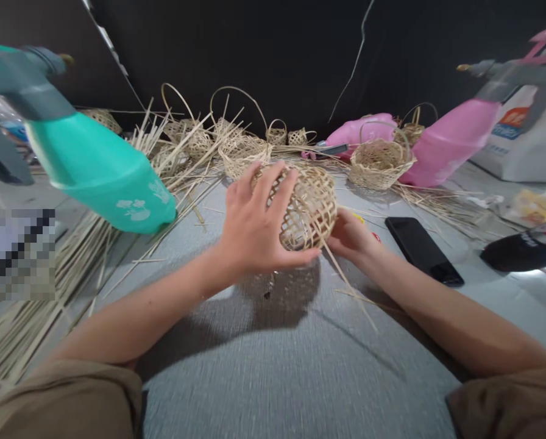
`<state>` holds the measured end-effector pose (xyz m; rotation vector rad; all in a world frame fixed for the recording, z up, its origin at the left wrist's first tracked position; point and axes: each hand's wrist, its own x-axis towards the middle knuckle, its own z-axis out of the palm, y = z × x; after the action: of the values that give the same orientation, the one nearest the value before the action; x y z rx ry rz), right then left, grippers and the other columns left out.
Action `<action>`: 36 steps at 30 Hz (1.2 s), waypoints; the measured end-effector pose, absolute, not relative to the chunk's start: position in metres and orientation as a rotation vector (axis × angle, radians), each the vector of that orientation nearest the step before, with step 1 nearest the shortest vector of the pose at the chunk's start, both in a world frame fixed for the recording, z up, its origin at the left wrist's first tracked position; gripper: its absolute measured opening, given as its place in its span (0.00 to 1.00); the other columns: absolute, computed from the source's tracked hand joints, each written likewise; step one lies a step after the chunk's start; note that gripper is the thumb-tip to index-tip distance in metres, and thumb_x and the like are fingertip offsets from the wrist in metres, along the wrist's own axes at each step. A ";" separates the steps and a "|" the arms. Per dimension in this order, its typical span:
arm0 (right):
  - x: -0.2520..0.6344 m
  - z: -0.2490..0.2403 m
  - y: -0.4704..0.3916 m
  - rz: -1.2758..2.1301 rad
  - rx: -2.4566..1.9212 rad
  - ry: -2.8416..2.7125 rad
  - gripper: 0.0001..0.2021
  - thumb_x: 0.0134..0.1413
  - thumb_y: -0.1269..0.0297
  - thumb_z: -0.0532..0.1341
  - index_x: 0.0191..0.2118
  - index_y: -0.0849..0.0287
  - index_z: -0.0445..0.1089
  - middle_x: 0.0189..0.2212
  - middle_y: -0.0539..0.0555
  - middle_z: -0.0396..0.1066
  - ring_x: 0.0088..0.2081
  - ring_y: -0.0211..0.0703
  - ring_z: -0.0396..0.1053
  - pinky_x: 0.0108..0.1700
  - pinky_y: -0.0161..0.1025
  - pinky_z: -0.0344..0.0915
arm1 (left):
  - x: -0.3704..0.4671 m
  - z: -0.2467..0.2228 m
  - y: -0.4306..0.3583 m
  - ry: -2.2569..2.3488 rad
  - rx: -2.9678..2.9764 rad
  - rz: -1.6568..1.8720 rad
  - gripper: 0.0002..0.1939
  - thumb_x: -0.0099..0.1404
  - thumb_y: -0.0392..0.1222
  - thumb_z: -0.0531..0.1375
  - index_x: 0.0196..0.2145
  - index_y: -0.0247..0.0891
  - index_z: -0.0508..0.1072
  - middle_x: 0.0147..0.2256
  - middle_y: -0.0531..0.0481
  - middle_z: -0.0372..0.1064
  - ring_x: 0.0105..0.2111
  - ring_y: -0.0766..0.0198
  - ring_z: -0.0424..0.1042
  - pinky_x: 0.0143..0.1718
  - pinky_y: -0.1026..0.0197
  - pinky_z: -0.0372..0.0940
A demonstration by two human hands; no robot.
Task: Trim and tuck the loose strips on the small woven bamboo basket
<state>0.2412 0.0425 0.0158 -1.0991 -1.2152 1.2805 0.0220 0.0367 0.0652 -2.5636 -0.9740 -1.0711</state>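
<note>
The left hand [255, 222] cups the small woven basket [308, 207] over mid-table [300, 366], fingers spread across its open weave; the right hand [353, 239] pinches its near side, apparently mid-weaving; tucking the trailing strip [341, 274] likely needs a steady hold.

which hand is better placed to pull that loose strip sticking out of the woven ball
Right, probably: the right hand sits under the woven ball where the loose strip trails out, while the left hand wraps the ball's top.
</note>
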 end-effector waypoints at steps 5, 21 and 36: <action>0.255 0.040 0.018 1.201 -1.171 -1.429 0.10 0.47 0.55 0.68 0.29 0.53 0.69 0.24 0.48 0.70 0.27 0.39 0.68 0.32 0.40 0.65 | 0.021 0.060 0.043 -1.211 -2.532 -0.916 0.62 0.48 0.83 0.58 0.68 0.36 0.56 0.69 0.29 0.52 0.67 0.26 0.47 0.66 0.27 0.40; 0.258 0.037 0.020 1.272 -1.187 -1.267 0.06 0.47 0.59 0.63 0.26 0.55 0.72 0.21 0.50 0.70 0.26 0.39 0.68 0.32 0.40 0.65 | 0.020 0.054 0.046 -1.061 -2.584 -0.954 0.66 0.44 0.85 0.58 0.68 0.36 0.57 0.68 0.27 0.52 0.67 0.24 0.48 0.66 0.28 0.39; 0.240 0.045 -0.021 -0.009 -0.959 -2.199 0.10 0.62 0.70 0.57 0.49 0.58 0.66 0.35 0.54 0.77 0.31 0.39 0.75 0.35 0.37 0.71 | 0.027 0.065 0.028 -1.213 -2.515 -0.675 0.63 0.52 0.84 0.53 0.69 0.29 0.56 0.69 0.24 0.49 0.68 0.25 0.47 0.64 0.30 0.45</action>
<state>0.2399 -0.0207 0.0453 -0.9593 -2.1992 -0.0087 0.0268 0.0284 0.0653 -2.5147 -1.2130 -0.6753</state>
